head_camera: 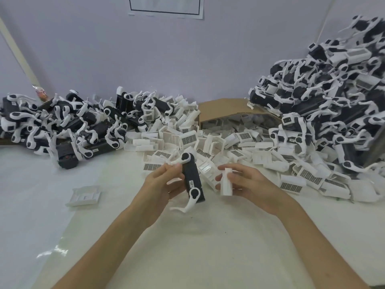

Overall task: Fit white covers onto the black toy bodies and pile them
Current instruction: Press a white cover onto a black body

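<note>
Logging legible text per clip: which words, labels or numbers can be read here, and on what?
None can be read.
Sticker on the black toy body in the left hand: blurred.
White cover in the right hand: no print shows.
Wall sheet: black frame only, print cut off.
Stickers on piled bodies: too small.

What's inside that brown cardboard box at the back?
It holds white covers, which spill out of the cardboard box at its open front. Its brown top and the shadow hide whatever lies deeper inside.
</note>
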Demonstrator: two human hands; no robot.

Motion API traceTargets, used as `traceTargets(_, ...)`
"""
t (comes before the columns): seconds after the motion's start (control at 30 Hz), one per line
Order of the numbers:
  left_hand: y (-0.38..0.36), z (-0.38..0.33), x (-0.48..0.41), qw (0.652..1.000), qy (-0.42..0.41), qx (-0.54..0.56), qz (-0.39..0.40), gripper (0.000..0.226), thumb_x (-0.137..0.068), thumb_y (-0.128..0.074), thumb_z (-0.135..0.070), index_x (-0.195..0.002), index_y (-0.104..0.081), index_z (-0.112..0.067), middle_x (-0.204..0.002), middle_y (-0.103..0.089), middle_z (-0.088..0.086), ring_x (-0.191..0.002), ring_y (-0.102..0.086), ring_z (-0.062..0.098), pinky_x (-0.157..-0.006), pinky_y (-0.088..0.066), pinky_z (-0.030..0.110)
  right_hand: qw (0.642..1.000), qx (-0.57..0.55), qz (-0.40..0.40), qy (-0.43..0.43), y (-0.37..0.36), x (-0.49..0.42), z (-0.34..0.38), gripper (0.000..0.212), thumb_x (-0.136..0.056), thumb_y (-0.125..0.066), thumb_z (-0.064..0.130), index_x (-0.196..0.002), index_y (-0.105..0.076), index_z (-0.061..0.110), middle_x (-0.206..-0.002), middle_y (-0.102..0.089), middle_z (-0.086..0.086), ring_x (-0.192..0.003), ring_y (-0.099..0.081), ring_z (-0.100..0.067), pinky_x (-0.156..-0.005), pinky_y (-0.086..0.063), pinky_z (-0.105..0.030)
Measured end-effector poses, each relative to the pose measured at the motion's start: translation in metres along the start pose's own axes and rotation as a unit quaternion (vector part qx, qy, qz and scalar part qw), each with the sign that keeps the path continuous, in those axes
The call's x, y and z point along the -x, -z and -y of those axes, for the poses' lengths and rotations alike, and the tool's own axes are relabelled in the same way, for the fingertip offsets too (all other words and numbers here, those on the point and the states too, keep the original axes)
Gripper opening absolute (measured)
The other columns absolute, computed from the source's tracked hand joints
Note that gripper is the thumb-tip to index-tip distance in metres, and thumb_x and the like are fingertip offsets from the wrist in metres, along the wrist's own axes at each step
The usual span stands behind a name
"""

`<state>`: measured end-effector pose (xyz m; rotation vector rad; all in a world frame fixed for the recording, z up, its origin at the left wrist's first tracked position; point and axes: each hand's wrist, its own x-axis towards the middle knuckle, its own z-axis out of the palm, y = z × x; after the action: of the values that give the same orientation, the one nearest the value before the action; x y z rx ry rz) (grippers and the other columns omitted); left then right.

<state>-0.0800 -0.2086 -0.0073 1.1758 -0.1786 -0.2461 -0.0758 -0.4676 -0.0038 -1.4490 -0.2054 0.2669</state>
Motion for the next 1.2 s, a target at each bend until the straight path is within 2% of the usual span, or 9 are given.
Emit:
traceTargets(0.1, -0.002, 0.003, 0.001, 0.999, 0.044, 0.029, -0.013, 0.027, -0.078, -0.075, -0.019, -0.080, -0.048, -0.014, -0.075, -0.067, 0.001, -0.064, -0.068, 0.019, -0.056, -0.054, 0.022, 1.000, 0.019, -0.011, 0.002, -0.004, 0.000, 0.000, 0.041, -0.086, -0.066, 0.030, -0.124, -0.066, 0.014, -0.113, -0.072, -0.017, -0.104, -0.071, -0.029, -0.077, -0.057, -0.028)
traceTargets(0.2, -0.003, 0.005, 0.001, 0.998, 0.050, 0.047, -0.015, 0.028, -0.083, -0.070, -0.005, -0.073, -0.046, -0.015, -0.061, -0.059, -0.003, -0.049, -0.061, 0.014, -0.045, -0.049, 0.020, 0.998, 0.053, -0.039, 0.012, -0.007, 0.001, 0.003, 0.041, -0.086, -0.060, 0.043, -0.119, -0.069, 0.020, -0.108, -0.075, -0.012, -0.082, -0.066, -0.020, -0.062, -0.050, -0.022)
traceTargets(0.33, -0.002, 0.006, -0.001, 0.999, 0.012, 0.036, -0.012, 0.024, -0.069, -0.075, -0.006, -0.084, -0.057, -0.009, -0.078, -0.067, 0.004, -0.068, -0.070, 0.019, -0.061, -0.058, 0.027, 1.000, -0.018, -0.022, 0.011, -0.004, 0.001, 0.005, 0.031, -0.087, -0.067, 0.039, -0.107, -0.072, 0.015, -0.095, -0.069, -0.015, -0.061, -0.063, -0.022, -0.054, -0.052, -0.025)
traceTargets(0.47, -0.003, 0.009, -0.002, 0.999, -0.027, 0.036, -0.012, 0.039, -0.069, -0.080, 0.004, -0.104, -0.065, -0.004, -0.086, -0.069, 0.005, -0.085, -0.073, 0.023, -0.074, -0.058, 0.028, 0.998, -0.047, 0.040, -0.002, -0.006, 0.003, 0.004, 0.021, -0.087, -0.067, 0.032, -0.095, -0.076, 0.015, -0.098, -0.072, -0.014, -0.076, -0.073, -0.026, -0.066, -0.059, -0.028)
traceTargets(0.7, -0.003, 0.007, -0.001, 0.997, -0.054, 0.059, -0.018, 0.040, -0.072, -0.073, -0.001, -0.111, -0.064, -0.004, -0.099, -0.074, 0.006, -0.099, -0.073, 0.028, -0.081, -0.059, 0.031, 0.998, 0.035, 0.057, -0.011, -0.009, 0.000, -0.002, 0.047, -0.087, -0.064, 0.060, -0.098, -0.079, 0.017, -0.100, -0.074, -0.015, -0.065, -0.059, -0.014, -0.054, -0.042, -0.021)
traceTargets(0.8, -0.003, 0.006, -0.001, 0.996, -0.050, 0.067, -0.018, 0.050, -0.072, -0.072, -0.001, -0.121, -0.060, 0.001, -0.108, -0.072, 0.012, -0.104, -0.072, 0.031, -0.083, -0.059, 0.032, 0.999, 0.005, 0.049, -0.012, -0.007, 0.000, -0.004, 0.037, -0.089, -0.068, 0.048, -0.094, -0.080, 0.013, -0.099, -0.073, -0.003, -0.078, -0.058, -0.009, -0.059, -0.043, -0.020)
traceTargets(0.9, -0.005, 0.006, 0.000, 0.997, -0.045, 0.064, -0.010, 0.053, -0.072, -0.072, -0.001, -0.124, -0.058, 0.003, -0.107, -0.071, 0.013, -0.101, -0.071, 0.030, -0.084, -0.058, 0.032, 0.999, -0.010, 0.038, -0.006, -0.005, 0.000, -0.003, 0.018, -0.086, -0.070, 0.025, -0.090, -0.078, 0.009, -0.083, -0.069, -0.003, -0.074, -0.061, -0.010, -0.064, -0.051, -0.020)
traceTargets(1.0, -0.005, 0.006, 0.000, 0.997, -0.039, 0.067, -0.001, 0.054, -0.072, -0.072, 0.000, -0.124, -0.056, 0.004, -0.103, -0.071, 0.013, -0.099, -0.071, 0.028, -0.086, -0.058, 0.032, 0.999, -0.013, 0.031, -0.006, -0.004, 0.001, -0.002, 0.013, -0.081, -0.069, 0.012, -0.089, -0.075, 0.004, -0.079, -0.069, -0.005, -0.072, -0.067, -0.014, -0.070, -0.056, -0.023)
traceTargets(1.2, -0.007, 0.010, 0.001, 0.997, -0.039, 0.062, 0.008, 0.063, -0.072, -0.071, 0.002, -0.130, -0.048, 0.013, -0.112, -0.065, 0.025, -0.107, -0.067, 0.035, -0.096, -0.056, 0.040, 0.993, -0.099, 0.060, -0.029, -0.025, -0.003, -0.007, 0.018, -0.076, -0.079, 0.021, -0.090, -0.080, 0.010, -0.083, -0.075, -0.009, -0.075, -0.073, -0.013, -0.069, -0.058, -0.022)
